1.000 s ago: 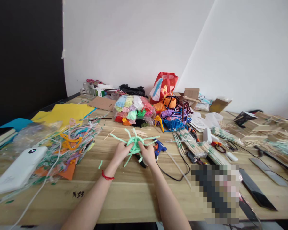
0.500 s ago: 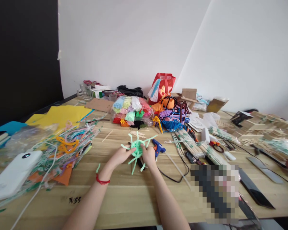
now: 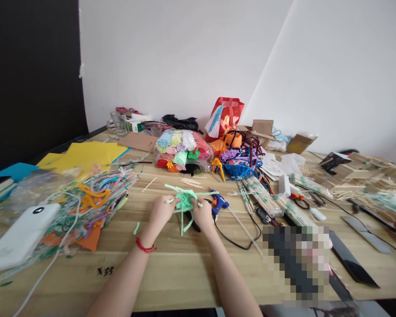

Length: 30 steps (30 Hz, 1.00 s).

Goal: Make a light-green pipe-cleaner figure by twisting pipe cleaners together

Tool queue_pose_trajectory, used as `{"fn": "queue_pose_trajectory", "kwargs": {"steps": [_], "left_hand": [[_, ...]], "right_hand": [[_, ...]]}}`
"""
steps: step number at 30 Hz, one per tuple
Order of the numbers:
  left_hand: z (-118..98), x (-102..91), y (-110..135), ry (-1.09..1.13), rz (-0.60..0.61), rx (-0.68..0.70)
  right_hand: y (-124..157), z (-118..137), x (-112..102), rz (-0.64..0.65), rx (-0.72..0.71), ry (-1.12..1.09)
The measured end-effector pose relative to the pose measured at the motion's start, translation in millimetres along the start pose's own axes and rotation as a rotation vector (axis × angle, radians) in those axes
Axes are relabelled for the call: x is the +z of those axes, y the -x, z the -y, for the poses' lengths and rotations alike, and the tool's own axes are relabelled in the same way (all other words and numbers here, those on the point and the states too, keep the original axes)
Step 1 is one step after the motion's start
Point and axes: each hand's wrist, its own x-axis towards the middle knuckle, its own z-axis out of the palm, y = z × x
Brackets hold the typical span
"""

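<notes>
Between my hands is a light green woven piece of pipe cleaners [image 3: 185, 201], with several loose ends sticking out sideways and toward me. My left hand [image 3: 163, 211] is closed on its left side, thumb on top. On the right side, my right hand [image 3: 203, 214] grips it the same way, and the fingertips of both hands are partly hidden beneath. A blue glue gun [image 3: 220, 203] lies just beyond my right hand. One short green pipe cleaner scrap [image 3: 136, 228] rests on the table near my left wrist.
Pipe cleaner bundles in a clear bag [image 3: 181, 152] sit ahead, beside a red gift bag [image 3: 225, 116]. To the left lie a white power bank [image 3: 23, 235] and a heap of coloured strips [image 3: 95, 193]. Packs of wooden sticks [image 3: 262, 196] and a black cable [image 3: 232, 243] are at right.
The green piece has been tilted in my hands: its ends that pointed up and away now lie flatter and sideways. Both hands still hold it. The view has shifted slightly.
</notes>
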Motion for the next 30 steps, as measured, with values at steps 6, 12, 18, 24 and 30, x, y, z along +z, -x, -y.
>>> {"fn": "queue_pose_trajectory", "kwargs": {"steps": [6,12,18,24,30], "left_hand": [[1.7,9.2,3.1,-0.125,-0.083,0.050],[0.4,10.5,2.4,-0.058,-0.077,0.109],[-2.2,11.8,3.2,-0.193,-0.039,0.088],[-0.7,8.3,5.6,-0.262,-0.101,0.081],[1.0,14.2,-1.2,0.484,0.058,-0.108]], "right_hand": [[3.5,-0.6,3.0,-0.051,-0.045,0.206],[2.5,-3.9,3.0,-0.066,-0.068,0.225],[1.4,-7.0,4.6,-0.100,-0.054,0.276],[6.8,-2.2,12.3,-0.115,-0.065,0.338],[5.7,1.6,5.1,-0.185,0.010,0.072]]}}
